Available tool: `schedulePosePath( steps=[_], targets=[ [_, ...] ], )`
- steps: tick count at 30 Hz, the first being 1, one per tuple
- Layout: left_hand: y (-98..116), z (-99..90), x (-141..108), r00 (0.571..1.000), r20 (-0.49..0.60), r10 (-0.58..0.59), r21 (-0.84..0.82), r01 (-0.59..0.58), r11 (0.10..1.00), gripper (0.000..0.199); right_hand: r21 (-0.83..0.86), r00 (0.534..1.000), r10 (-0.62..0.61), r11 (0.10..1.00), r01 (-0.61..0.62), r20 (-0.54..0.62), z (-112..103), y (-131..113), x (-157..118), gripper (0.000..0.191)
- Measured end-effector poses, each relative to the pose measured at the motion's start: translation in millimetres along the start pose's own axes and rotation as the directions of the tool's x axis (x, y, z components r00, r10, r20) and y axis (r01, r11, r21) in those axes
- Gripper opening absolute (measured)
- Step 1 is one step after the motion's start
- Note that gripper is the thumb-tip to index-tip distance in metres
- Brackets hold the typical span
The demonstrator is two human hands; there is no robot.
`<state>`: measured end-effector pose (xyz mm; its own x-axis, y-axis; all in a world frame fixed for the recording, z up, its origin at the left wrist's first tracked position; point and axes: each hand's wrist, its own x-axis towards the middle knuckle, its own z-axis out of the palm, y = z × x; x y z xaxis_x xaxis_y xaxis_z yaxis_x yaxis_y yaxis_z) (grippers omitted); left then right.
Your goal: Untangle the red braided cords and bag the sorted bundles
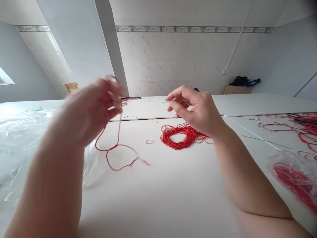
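My left hand [104, 99], smeared by motion, is raised at the left with its fingers closed on a red braided cord [118, 132]. The cord hangs down in loops, and its loose, frayed ends swing to the right above the table. My right hand [189, 104] is raised right of centre, its fingers curled and apart with nothing seen between them. Below it on the white table lies a coiled bundle of red cords [177, 144]. Between the hanging cord and the bundle is a small red rectangular outline [150, 141] on the table.
Clear plastic bags [22, 142] cover the left side of the white table [158, 198]. At the right lie a bag of red cords [294, 180] and tangled red and black cords [307, 124]. More cords [127, 99] lie on the far table.
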<state>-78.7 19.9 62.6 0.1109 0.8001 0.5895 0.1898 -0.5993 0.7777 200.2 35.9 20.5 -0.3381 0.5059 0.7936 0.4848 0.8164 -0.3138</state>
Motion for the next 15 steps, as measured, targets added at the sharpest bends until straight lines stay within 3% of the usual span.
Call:
schedulePosePath(
  steps=[3, 6, 10, 15],
  targets=[
    [-13, 27.6, -5, 0.962, 0.266, -0.058, 0.278, -0.019, 0.96, 0.022, 0.0, 0.994, 0.037, 0.999, -0.037, 0.101, -3, -24, -3, 0.016],
    [-28, 37.1, -6, 0.9, 0.404, -0.165, 0.38, -0.002, 0.925, 0.026, -0.033, 0.963, 0.121, 0.993, -0.117, 0.241, -2, -34, -4, 0.02],
    [-40, 35.7, -3, 0.841, 0.481, -0.248, 0.401, 0.041, 0.915, 0.029, -0.036, 0.913, 0.229, 0.972, -0.231, 0.336, 5, -25, -4, 0.027],
    [-42, 33.9, -3, 0.818, 0.502, -0.279, 0.34, 0.11, 0.934, 0.028, 0.125, 0.812, 0.301, 0.903, -0.411, 0.5, 13, -9, -2, 0.039]
  ],
)
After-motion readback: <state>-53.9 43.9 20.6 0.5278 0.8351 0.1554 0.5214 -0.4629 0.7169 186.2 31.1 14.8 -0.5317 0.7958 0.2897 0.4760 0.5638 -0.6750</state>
